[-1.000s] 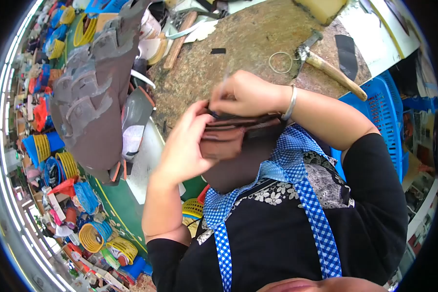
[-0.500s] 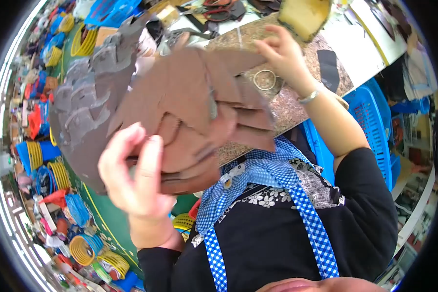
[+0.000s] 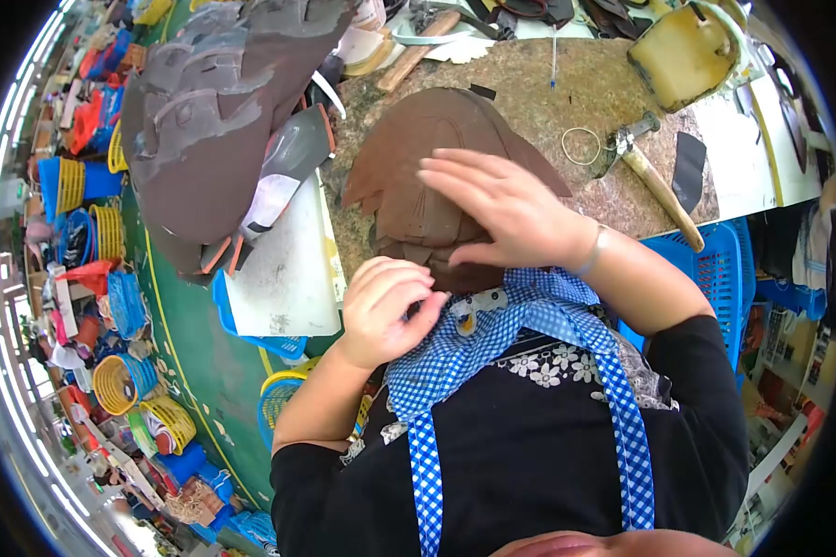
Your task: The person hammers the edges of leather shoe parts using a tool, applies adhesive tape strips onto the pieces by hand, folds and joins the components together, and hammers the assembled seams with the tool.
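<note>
Over brown pieces (image 3: 404, 162), right hand (image 3: 520, 212) spread flat; left hand (image 3: 381, 316) loosely curled, thumb apart, beside their edge

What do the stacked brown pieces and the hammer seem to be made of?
Brown pieces: probably leather or similar sheet, matte, judging by their thin, layered edges.
Hammer handle: likely wood, by its yellowish-brown, blotchy surface; hammer head: probably metal, dark and dull.

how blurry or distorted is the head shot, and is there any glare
Head view: strong fisheye bend with black corners; head view: lights along the left edge curve and wash out to white; head view: the right hand looks slightly soft, while the hammer reads more clearly.
</note>
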`<state>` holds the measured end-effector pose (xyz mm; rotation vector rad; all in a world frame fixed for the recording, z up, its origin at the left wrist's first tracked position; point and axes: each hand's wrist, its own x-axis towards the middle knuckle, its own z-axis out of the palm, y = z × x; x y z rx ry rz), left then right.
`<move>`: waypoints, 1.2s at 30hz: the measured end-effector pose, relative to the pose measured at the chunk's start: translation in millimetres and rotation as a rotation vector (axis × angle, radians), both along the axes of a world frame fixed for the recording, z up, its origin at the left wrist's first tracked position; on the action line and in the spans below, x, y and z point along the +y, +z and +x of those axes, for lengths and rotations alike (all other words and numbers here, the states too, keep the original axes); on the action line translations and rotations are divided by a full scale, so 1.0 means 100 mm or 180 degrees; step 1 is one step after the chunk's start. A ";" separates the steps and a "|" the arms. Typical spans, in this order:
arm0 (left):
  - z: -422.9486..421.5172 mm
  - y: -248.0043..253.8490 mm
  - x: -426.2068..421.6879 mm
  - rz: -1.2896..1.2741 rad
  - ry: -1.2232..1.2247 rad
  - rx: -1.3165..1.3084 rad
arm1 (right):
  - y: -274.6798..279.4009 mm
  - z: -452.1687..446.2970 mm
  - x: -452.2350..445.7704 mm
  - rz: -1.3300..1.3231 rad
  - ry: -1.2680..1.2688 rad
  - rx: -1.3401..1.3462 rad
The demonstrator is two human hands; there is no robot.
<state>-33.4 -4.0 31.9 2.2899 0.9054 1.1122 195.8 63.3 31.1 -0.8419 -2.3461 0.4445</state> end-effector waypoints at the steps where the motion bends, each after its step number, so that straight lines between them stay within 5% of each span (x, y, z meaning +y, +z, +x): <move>1: -0.03 0.00 -0.01 0.0027 0.0124 -0.0135 | -0.10 -0.10 0.00 0.0067 0.0058 -0.0150; 5: -0.08 -0.01 0.00 0.0106 0.0343 -0.0240 | -0.08 -0.19 0.09 0.0354 0.0042 -0.0334; 7: -0.07 -0.05 0.03 -0.0160 0.0543 -0.0337 | 0.12 -0.11 0.22 -0.1698 -0.0070 0.0382; 9: -0.05 -0.11 0.08 -0.0248 0.0706 -0.0175 | 0.06 -0.04 0.35 -0.1478 -0.0696 0.1032; 14: 0.18 -0.04 0.36 0.0036 0.0590 0.0785 | 0.39 0.22 0.40 0.0683 -0.2153 0.1707; 17: 0.07 -0.12 0.51 -0.0238 0.0417 0.1280 | 0.41 0.30 0.30 0.1037 -0.1268 0.1052; 19: 0.05 -0.11 0.57 0.0184 0.0170 0.1736 | 0.27 0.30 0.32 0.1100 -0.1100 0.1056; 22: 0.05 -0.12 0.61 0.0509 0.0030 0.1668 | 0.18 0.47 0.43 -0.0394 -0.2368 0.1562; 23: 0.04 -0.12 0.64 0.0561 -0.0008 0.1597 | 0.19 0.60 0.53 -0.0042 -0.2566 0.1617; 25: 0.08 -0.09 0.70 0.0826 0.0158 0.1237 | 0.50 0.64 0.53 -0.1040 -0.2846 0.3193; 26: 0.11 -0.04 0.71 0.1082 0.0297 0.1052 | 0.39 0.82 0.60 -0.0066 -0.1800 0.3612; 27: 0.15 0.03 0.72 0.1331 0.0431 0.0856 | 0.52 0.72 0.58 0.0361 -0.1950 0.3812; 30: 0.19 0.14 0.77 0.1328 0.1193 0.0524 | 0.47 1.06 0.47 0.0657 -0.1640 0.3227; 32: 0.11 0.20 0.84 0.1041 0.1748 0.0142 | 0.59 0.90 0.20 0.2037 -0.2324 0.0633; 34: 0.12 0.34 0.74 0.0780 0.2123 0.0541 | 0.47 0.73 0.09 0.1759 -0.2104 0.0602; 36: 0.25 0.19 0.58 0.1309 0.1234 0.1064 | 0.35 0.75 0.09 0.1265 -0.2443 0.0729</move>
